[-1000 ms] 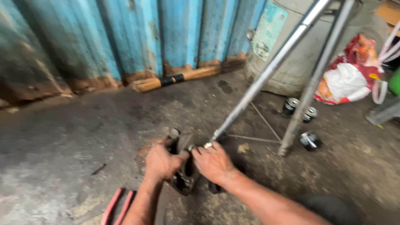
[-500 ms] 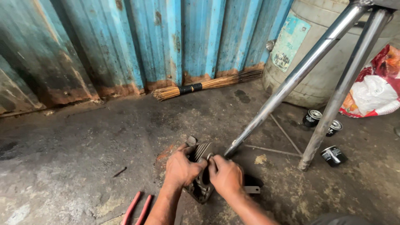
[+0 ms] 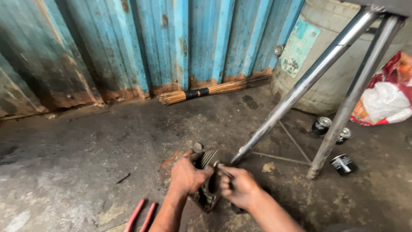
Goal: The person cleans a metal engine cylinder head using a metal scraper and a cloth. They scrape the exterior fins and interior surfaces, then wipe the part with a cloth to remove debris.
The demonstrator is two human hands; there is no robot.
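Finned engine cylinder (image 3: 208, 180) in both closed hands

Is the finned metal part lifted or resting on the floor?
Cannot tell: both hands grip the finned metal part and hide its lower end near the floor.

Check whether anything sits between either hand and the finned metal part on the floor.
Nothing visible does. The left hand already grips the finned metal part from its left side, and the right hand presses against its right side, holding a thin tool at it. The red-handled pliers and the stool legs lie apart.
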